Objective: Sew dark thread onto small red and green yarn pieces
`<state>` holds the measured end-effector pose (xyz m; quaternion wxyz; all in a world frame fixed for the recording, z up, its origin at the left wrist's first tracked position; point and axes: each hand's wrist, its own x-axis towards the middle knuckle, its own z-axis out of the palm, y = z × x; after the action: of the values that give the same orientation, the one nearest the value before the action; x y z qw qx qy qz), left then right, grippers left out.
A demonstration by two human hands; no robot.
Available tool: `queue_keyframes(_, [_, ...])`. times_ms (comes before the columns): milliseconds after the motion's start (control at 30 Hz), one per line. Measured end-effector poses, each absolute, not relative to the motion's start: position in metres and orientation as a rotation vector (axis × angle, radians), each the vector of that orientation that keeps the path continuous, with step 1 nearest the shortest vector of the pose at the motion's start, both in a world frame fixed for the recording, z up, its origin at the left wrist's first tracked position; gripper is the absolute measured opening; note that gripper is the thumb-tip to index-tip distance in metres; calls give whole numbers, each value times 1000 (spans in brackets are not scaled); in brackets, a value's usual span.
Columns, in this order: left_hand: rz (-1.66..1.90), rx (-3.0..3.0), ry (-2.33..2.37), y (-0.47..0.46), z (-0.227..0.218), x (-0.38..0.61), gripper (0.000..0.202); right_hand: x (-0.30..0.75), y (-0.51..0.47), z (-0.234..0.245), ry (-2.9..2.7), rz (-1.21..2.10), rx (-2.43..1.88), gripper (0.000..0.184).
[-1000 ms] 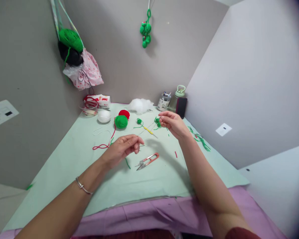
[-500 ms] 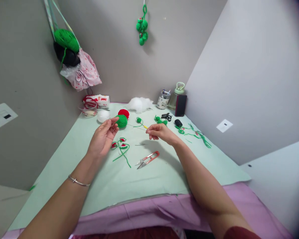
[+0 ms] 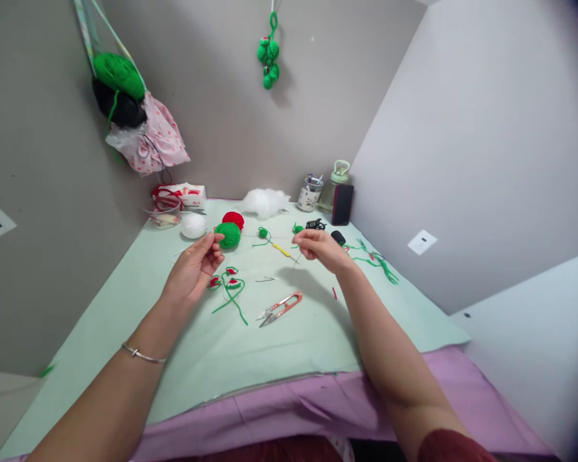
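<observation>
A thin thread [image 3: 279, 237] runs nearly level between my hands. My left hand [image 3: 192, 266] pinches one end between thumb and forefinger, in front of the green yarn ball [image 3: 228, 236]; a fine line sticks out behind it, too small to name. The fingers of my right hand [image 3: 320, 247] are pressed together on the thread's other end, and a short tail hangs below them. Just left of that hand lies a yellow-handled crochet hook [image 3: 281, 249]. Small red, white and green crocheted pieces [image 3: 231, 282] with green yarn tails rest below my left hand. Orange-handled thread snips [image 3: 280, 309] lie nearer me.
Behind are a red yarn ball [image 3: 233, 221], a white yarn ball [image 3: 193, 225], white stuffing [image 3: 265, 203], a pen holder [image 3: 310, 194], a bottle [image 3: 335, 186] and a phone [image 3: 342, 205]. Green yarn scraps [image 3: 382, 266] lie at right. A pink bag [image 3: 161, 138] hangs at left.
My right hand has moved slightly right and up, drawing the thread out longer between my hands. The view has shifted a little, and a small red piece now shows beside my right forearm.
</observation>
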<state>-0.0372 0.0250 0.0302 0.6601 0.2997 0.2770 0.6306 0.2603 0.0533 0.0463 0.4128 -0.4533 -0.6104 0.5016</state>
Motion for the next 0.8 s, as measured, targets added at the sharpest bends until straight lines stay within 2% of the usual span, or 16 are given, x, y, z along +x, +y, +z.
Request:
queue_keyframes(200, [1355, 711, 639, 24, 28, -34, 17, 350, 45, 87, -1183, 843, -1191, 39])
queue_keyframes(300, [1315, 732, 645, 21, 29, -31, 18, 398, 28, 114, -1189, 516, -1395, 35])
queue_keyframes(433, [1274, 758, 663, 18, 29, -27, 19, 435, 14, 135, -1185, 330, -1536, 25])
queue_keyframes(633, [1243, 775, 686, 15, 29, -23, 19, 452, 28, 119, -1270, 81, -1974, 10])
queue_keyframes(800, [1231, 768, 685, 14, 30, -22, 19, 457, 46, 100, -1316, -119, -2228, 17])
